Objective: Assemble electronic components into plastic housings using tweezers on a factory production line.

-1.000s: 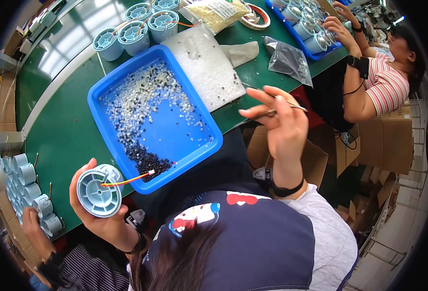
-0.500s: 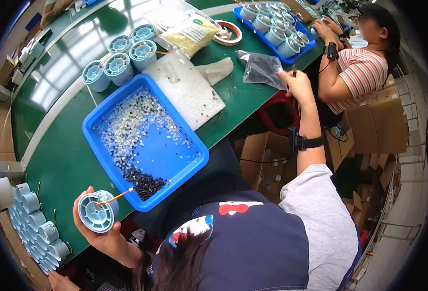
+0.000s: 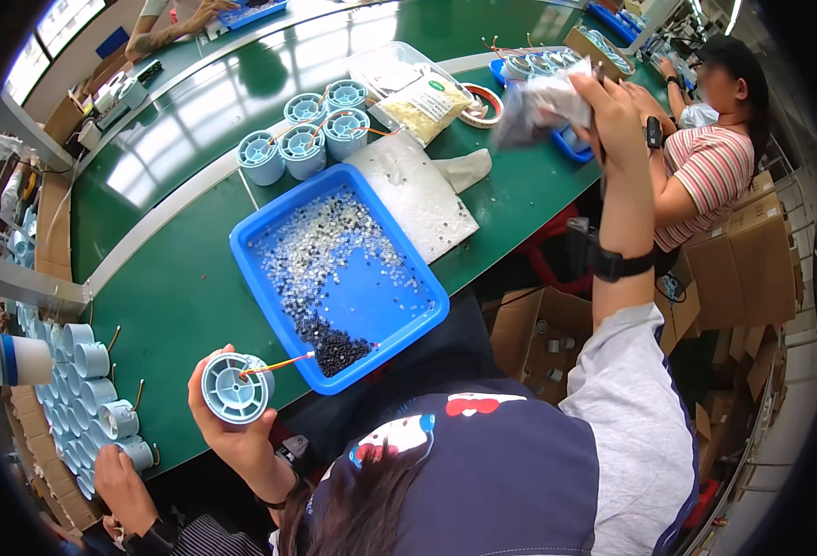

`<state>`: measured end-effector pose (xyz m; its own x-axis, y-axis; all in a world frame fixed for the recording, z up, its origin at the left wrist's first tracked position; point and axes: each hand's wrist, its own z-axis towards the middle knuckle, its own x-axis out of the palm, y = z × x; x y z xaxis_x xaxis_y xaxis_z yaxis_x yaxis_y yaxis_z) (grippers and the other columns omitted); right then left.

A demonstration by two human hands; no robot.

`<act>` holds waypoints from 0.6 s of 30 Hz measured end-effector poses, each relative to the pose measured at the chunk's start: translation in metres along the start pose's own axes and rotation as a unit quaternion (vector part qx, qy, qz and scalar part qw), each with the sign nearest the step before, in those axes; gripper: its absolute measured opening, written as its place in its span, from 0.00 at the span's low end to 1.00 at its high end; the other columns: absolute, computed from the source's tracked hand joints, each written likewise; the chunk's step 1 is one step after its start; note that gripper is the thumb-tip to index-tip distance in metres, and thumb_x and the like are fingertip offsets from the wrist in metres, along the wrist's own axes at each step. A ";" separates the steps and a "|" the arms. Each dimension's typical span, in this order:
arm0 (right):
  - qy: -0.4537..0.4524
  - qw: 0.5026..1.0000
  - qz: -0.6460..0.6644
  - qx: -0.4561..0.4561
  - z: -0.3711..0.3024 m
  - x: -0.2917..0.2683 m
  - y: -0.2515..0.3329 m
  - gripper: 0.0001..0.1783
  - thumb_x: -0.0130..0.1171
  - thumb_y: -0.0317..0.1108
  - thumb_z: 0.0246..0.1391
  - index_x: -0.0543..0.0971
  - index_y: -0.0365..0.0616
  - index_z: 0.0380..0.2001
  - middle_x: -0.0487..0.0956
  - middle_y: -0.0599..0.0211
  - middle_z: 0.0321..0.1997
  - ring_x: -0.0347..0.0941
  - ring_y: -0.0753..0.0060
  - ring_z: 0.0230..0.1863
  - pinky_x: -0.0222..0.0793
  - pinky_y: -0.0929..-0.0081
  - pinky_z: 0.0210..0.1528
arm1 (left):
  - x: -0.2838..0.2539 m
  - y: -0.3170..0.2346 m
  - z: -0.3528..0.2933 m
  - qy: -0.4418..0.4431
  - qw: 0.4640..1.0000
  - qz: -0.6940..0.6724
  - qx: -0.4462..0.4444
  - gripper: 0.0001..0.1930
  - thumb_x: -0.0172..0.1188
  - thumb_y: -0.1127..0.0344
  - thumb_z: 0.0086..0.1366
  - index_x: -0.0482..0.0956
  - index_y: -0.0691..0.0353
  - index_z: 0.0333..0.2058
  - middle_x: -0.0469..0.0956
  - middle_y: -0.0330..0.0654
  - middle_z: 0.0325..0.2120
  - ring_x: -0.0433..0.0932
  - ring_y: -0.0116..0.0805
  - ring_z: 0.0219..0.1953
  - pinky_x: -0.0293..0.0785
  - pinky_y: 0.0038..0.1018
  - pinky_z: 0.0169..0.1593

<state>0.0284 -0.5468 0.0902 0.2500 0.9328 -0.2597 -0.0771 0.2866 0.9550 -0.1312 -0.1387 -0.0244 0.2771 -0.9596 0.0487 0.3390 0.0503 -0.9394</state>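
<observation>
I had the light-blue round housing [image 3: 235,394] in my left hand [image 3: 240,449], fingers and thumb curled around its sides, above the counter's [image 3: 172,324] near edge. Its ribbed face was toward me, and its red-and-yellow wires [image 3: 283,363] reached to the rim of the blue tray [image 3: 390,356]. My right hand [image 3: 614,116], raised by the near edge farther right, was closed on a plastic bag [image 3: 540,109]; blur hid its contents. Black rings [image 3: 332,347] filled the tray's near corner, clear ones [image 3: 306,246] beyond. The white sheet [image 3: 418,199] lay alongside, and five more housings [image 3: 303,153] stood farther from the near edge.
</observation>
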 end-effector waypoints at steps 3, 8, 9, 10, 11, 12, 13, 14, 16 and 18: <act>-0.020 0.984 0.136 -0.109 0.038 0.036 -0.008 0.10 0.48 0.35 0.52 0.72 0.38 0.28 0.73 0.67 0.19 0.61 0.83 0.11 0.52 0.89 0.11 | 0.002 -0.004 -0.004 -0.010 1.000 -0.016 -0.005 0.43 0.70 0.57 0.40 0.57 0.70 0.51 0.65 0.51 0.47 0.65 0.47 0.51 0.64 0.34 0.51; 0.087 0.985 0.144 -0.020 0.072 0.068 -0.029 0.12 0.46 0.36 0.54 0.72 0.36 0.31 0.75 0.62 0.28 0.66 0.79 0.17 0.54 0.90 0.13 | -0.005 -0.008 -0.012 -0.040 0.999 -0.007 -0.004 0.43 0.71 0.58 0.39 0.58 0.71 0.51 0.65 0.50 0.45 0.67 0.42 0.49 0.65 0.31 0.50; 0.153 0.983 0.103 0.024 0.076 0.073 -0.033 0.13 0.46 0.36 0.54 0.71 0.35 0.32 0.76 0.61 0.31 0.69 0.78 0.19 0.54 0.90 0.13 | -0.008 -0.008 -0.012 -0.055 0.998 0.002 -0.006 0.43 0.71 0.58 0.39 0.58 0.71 0.51 0.65 0.50 0.45 0.67 0.42 0.49 0.65 0.31 0.50; 0.141 0.985 0.091 0.039 0.069 0.071 -0.039 0.14 0.45 0.36 0.55 0.71 0.34 0.33 0.76 0.59 0.33 0.72 0.77 0.23 0.54 0.91 0.12 | -0.011 -0.008 -0.010 -0.054 0.998 0.012 -0.013 0.43 0.70 0.59 0.40 0.58 0.71 0.51 0.66 0.49 0.45 0.67 0.40 0.49 0.65 0.30 0.50; 0.151 0.984 0.079 0.055 0.048 0.082 -0.033 0.15 0.44 0.37 0.55 0.71 0.34 0.34 0.76 0.56 0.35 0.75 0.75 0.27 0.54 0.92 0.12 | -0.018 -0.011 -0.013 -0.074 0.996 0.032 -0.025 0.42 0.70 0.59 0.41 0.58 0.71 0.51 0.66 0.48 0.45 0.67 0.38 0.48 0.64 0.29 0.50; 0.150 0.988 0.016 0.034 0.029 0.082 -0.022 0.16 0.43 0.36 0.55 0.71 0.32 0.36 0.76 0.52 0.38 0.76 0.72 0.33 0.55 0.93 0.11 | -0.024 -0.016 -0.016 -0.096 0.993 0.054 -0.037 0.42 0.69 0.59 0.41 0.58 0.72 0.52 0.67 0.47 0.44 0.67 0.37 0.48 0.64 0.28 0.50; 0.188 0.981 0.042 0.023 0.020 0.068 -0.029 0.15 0.43 0.36 0.56 0.71 0.33 0.37 0.76 0.53 0.38 0.76 0.74 0.30 0.55 0.93 0.11 | -0.028 -0.019 -0.016 -0.105 0.993 0.026 -0.045 0.40 0.68 0.61 0.44 0.57 0.72 0.52 0.67 0.46 0.44 0.67 0.35 0.48 0.63 0.27 0.50; 0.190 0.978 0.077 0.032 0.001 0.055 -0.026 0.14 0.43 0.35 0.56 0.71 0.34 0.38 0.76 0.53 0.38 0.74 0.77 0.25 0.55 0.94 0.10 | -0.032 -0.019 -0.010 -0.110 0.993 -0.003 -0.051 0.38 0.66 0.62 0.46 0.57 0.72 0.52 0.67 0.45 0.44 0.67 0.33 0.47 0.62 0.26 0.50; 0.206 0.977 0.049 0.003 -0.035 0.017 -0.023 0.14 0.41 0.35 0.57 0.71 0.36 0.37 0.76 0.53 0.36 0.71 0.79 0.19 0.53 0.94 0.09 | -0.042 -0.018 0.004 -0.140 0.985 -0.019 -0.103 0.34 0.62 0.67 0.49 0.57 0.73 0.52 0.67 0.46 0.44 0.67 0.32 0.47 0.60 0.25 0.51; 0.192 0.979 0.064 -0.010 -0.068 -0.003 -0.032 0.13 0.40 0.34 0.58 0.70 0.35 0.35 0.76 0.52 0.32 0.68 0.80 0.18 0.52 0.93 0.10 | -0.043 -0.017 0.025 -0.132 0.980 -0.040 -0.145 0.34 0.59 0.68 0.49 0.56 0.73 0.53 0.68 0.46 0.44 0.67 0.32 0.47 0.59 0.24 0.52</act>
<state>-0.0359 -0.5442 0.0507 -0.1431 0.9738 -0.1767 -0.1048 0.1626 0.9811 -0.1266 -0.0911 -0.0025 0.4961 -0.8504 0.1753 0.1099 -0.1388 -0.9842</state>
